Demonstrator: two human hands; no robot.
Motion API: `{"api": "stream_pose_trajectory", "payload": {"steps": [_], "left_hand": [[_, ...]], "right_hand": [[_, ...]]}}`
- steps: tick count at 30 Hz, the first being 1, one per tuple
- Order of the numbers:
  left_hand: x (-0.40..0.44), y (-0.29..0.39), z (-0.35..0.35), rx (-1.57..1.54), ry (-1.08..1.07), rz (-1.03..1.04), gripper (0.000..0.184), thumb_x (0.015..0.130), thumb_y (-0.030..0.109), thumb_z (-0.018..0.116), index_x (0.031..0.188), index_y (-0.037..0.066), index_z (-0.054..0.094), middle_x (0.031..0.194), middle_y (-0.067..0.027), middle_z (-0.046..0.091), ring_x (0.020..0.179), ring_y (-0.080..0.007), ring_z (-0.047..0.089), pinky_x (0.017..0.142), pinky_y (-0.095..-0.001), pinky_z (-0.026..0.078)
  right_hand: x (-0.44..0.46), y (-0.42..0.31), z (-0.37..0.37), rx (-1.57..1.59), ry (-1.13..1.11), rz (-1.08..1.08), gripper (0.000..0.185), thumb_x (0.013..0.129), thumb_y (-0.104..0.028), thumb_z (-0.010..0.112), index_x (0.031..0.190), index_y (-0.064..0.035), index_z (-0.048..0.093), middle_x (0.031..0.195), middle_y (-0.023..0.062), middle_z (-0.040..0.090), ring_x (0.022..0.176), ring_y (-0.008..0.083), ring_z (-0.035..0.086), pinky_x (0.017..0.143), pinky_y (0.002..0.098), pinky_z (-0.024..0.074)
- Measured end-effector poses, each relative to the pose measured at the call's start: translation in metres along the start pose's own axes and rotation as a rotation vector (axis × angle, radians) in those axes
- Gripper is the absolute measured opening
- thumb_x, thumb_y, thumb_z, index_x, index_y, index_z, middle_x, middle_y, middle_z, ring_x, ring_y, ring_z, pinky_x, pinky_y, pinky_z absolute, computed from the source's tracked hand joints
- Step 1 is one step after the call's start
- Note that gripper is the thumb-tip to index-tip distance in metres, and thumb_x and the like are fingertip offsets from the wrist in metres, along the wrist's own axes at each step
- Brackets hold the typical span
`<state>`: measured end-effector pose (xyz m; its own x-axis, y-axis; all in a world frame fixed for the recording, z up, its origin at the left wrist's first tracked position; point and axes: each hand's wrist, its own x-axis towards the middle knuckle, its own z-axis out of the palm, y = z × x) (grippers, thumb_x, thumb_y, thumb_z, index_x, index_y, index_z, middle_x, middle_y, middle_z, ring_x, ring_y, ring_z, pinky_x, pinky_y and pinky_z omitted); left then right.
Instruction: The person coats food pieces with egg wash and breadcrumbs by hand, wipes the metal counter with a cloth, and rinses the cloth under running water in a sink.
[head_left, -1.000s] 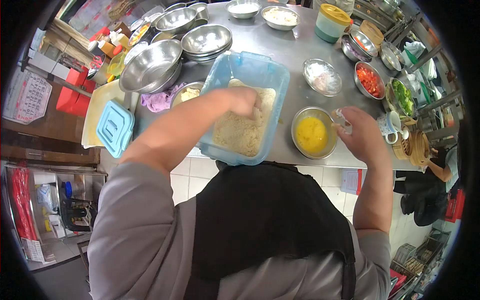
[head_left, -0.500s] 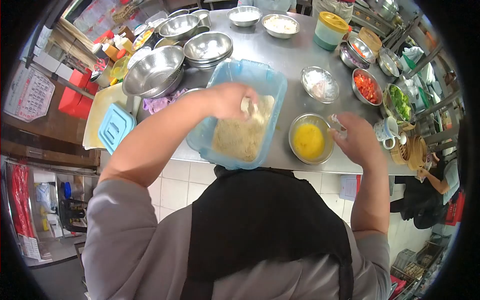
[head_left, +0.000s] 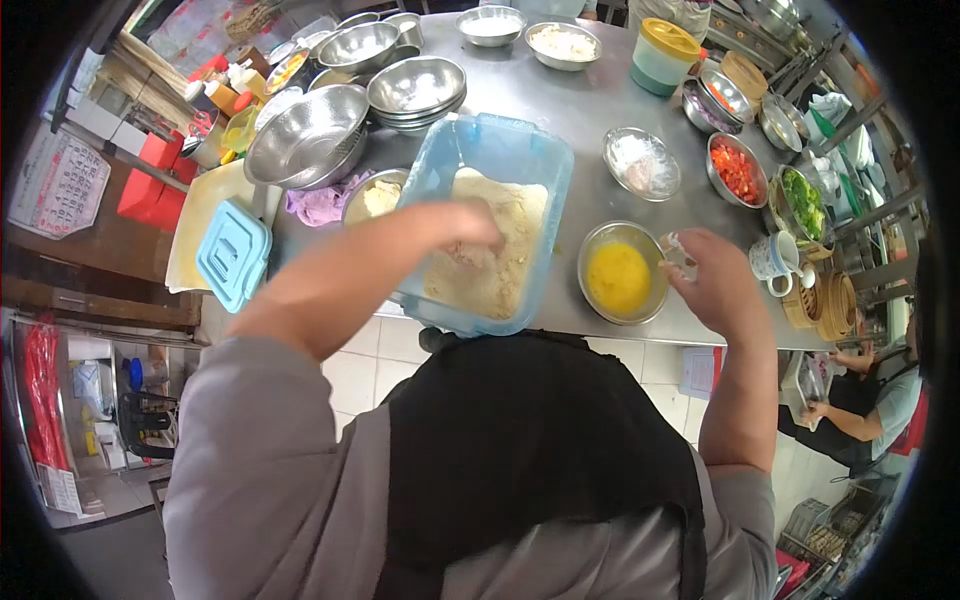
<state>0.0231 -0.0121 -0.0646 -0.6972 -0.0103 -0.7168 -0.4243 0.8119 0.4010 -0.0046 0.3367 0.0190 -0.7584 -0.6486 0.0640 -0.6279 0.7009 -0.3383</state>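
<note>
A translucent blue tub (head_left: 556, 190) stands at the table's front edge with pale tan crumbs (head_left: 505, 283) spread over its bottom. My left hand (head_left: 470, 232) reaches down into it, over or in the crumbs. Motion smears its fingers, so I cannot tell whether they hold anything. To the right of the tub is a metal bowl (head_left: 590, 247) of beaten egg (head_left: 618, 278). My right hand (head_left: 712, 277) hovers at that bowl's right rim, fingertips coated white, thumb and fingers apart, holding nothing visible. Farther back sits a metal bowl of white flour (head_left: 638, 165).
Stacked metal bowls (head_left: 415, 88) and a colander (head_left: 305, 140) stand at back left. A blue lid (head_left: 234, 254) lies left. Bowls of chopped red pepper (head_left: 735, 172) and green vegetables (head_left: 802, 202), plus a mug (head_left: 770, 258), line the right. A co-worker (head_left: 868, 400) holds a tray.
My left hand has dropped lower into the tub; the pale piece seen in its fingers is no longer visible. My right hand has barely moved. The co-worker now holds a tray.
</note>
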Motion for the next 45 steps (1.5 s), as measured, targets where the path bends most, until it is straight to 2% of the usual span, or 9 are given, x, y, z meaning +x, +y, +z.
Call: {"api": "stream_pose_trajectory", "payload": {"steps": [7, 10, 16, 22, 25, 31, 36, 42, 45], "left_hand": [[-0.002, 0.021, -0.045, -0.539, -0.22, 0.009, 0.037, 0.093, 0.024, 0.059, 0.115, -0.005, 0.063, 0.105, -0.0148, 0.068, 0.082, -0.0269, 0.073, 0.069, -0.0377, 0.061], [0.042, 0.009, 0.014, -0.479, -0.078, 0.017, 0.032, 0.094, 0.024, 0.058, 0.111, -0.002, 0.065, 0.1, -0.0122, 0.069, 0.079, -0.0244, 0.072, 0.068, -0.037, 0.06], [0.025, 0.039, -0.04, -0.323, -0.109, 0.123, 0.027, 0.093, 0.023, 0.055, 0.101, 0.0, 0.068, 0.087, -0.0117, 0.067, 0.07, -0.0203, 0.066, 0.06, -0.0353, 0.052], [0.094, 0.017, 0.001, -0.007, -0.101, 0.075, 0.027, 0.092, 0.024, 0.054, 0.097, 0.002, 0.069, 0.082, -0.0115, 0.067, 0.07, -0.0217, 0.066, 0.061, -0.0347, 0.052], [0.062, 0.028, -0.007, -0.319, -0.102, 0.153, 0.028, 0.091, 0.024, 0.053, 0.093, 0.001, 0.068, 0.083, -0.0162, 0.068, 0.071, -0.0265, 0.067, 0.067, -0.0391, 0.054], [-0.01, 0.018, 0.03, 0.556, 0.421, 0.42, 0.034, 0.085, 0.024, 0.067, 0.107, -0.001, 0.062, 0.099, -0.0245, 0.068, 0.091, -0.0394, 0.069, 0.084, -0.0471, 0.055], [0.004, 0.025, 0.037, 0.645, 0.256, 0.232, 0.037, 0.078, 0.022, 0.07, 0.105, -0.001, 0.062, 0.1, -0.0228, 0.069, 0.095, -0.0384, 0.068, 0.086, -0.0466, 0.054], [-0.021, 0.027, -0.008, 0.551, 0.338, 0.273, 0.026, 0.077, 0.02, 0.07, 0.095, 0.001, 0.069, 0.096, -0.0231, 0.069, 0.096, -0.0377, 0.068, 0.086, -0.0449, 0.054], [-0.039, 0.033, -0.035, 0.525, 0.358, 0.334, 0.033, 0.076, 0.021, 0.07, 0.104, 0.003, 0.071, 0.097, -0.0225, 0.07, 0.095, -0.0364, 0.068, 0.085, -0.0435, 0.054]], "right_hand": [[-0.001, -0.002, -0.009, 0.004, -0.009, 0.069, 0.034, 0.083, -0.017, 0.071, 0.114, -0.0034, 0.065, 0.111, 0.0166, 0.067, 0.102, 0.0372, 0.063, 0.088, 0.0435, 0.0505], [-0.001, -0.001, -0.003, -0.011, -0.002, 0.06, 0.034, 0.083, -0.017, 0.071, 0.114, -0.0034, 0.065, 0.11, 0.0167, 0.066, 0.102, 0.0373, 0.062, 0.089, 0.0436, 0.0504], [0.002, -0.001, -0.003, -0.014, -0.023, 0.058, 0.034, 0.083, -0.017, 0.071, 0.113, -0.0032, 0.065, 0.109, 0.0174, 0.066, 0.103, 0.0374, 0.062, 0.089, 0.0439, 0.0499], [0.005, 0.0, 0.003, -0.042, -0.014, 0.045, 0.033, 0.083, -0.018, 0.07, 0.112, -0.0035, 0.065, 0.108, 0.0172, 0.066, 0.102, 0.0381, 0.062, 0.089, 0.0442, 0.0498], [0.001, -0.003, 0.007, -0.059, -0.038, 0.041, 0.032, 0.085, -0.02, 0.07, 0.112, -0.0039, 0.065, 0.106, 0.0173, 0.067, 0.102, 0.0385, 0.062, 0.088, 0.045, 0.0497], [0.001, 0.002, 0.014, -0.039, -0.067, -0.002, 0.031, 0.086, -0.024, 0.068, 0.111, -0.0048, 0.066, 0.105, 0.0173, 0.067, 0.099, 0.0387, 0.063, 0.088, 0.0464, 0.05], [0.006, 0.003, 0.013, -0.072, -0.046, -0.02, 0.031, 0.086, -0.025, 0.068, 0.11, -0.0053, 0.068, 0.107, 0.0175, 0.068, 0.099, 0.0377, 0.064, 0.087, 0.0466, 0.0503], [0.005, -0.001, 0.013, 0.035, -0.049, 0.018, 0.031, 0.086, -0.025, 0.068, 0.11, -0.0043, 0.067, 0.105, 0.0181, 0.068, 0.097, 0.0394, 0.063, 0.086, 0.0473, 0.0502], [0.006, -0.001, 0.012, 0.018, -0.053, 0.005, 0.032, 0.086, -0.025, 0.068, 0.11, -0.0041, 0.067, 0.105, 0.0182, 0.068, 0.097, 0.04, 0.063, 0.085, 0.0476, 0.0499]]}}
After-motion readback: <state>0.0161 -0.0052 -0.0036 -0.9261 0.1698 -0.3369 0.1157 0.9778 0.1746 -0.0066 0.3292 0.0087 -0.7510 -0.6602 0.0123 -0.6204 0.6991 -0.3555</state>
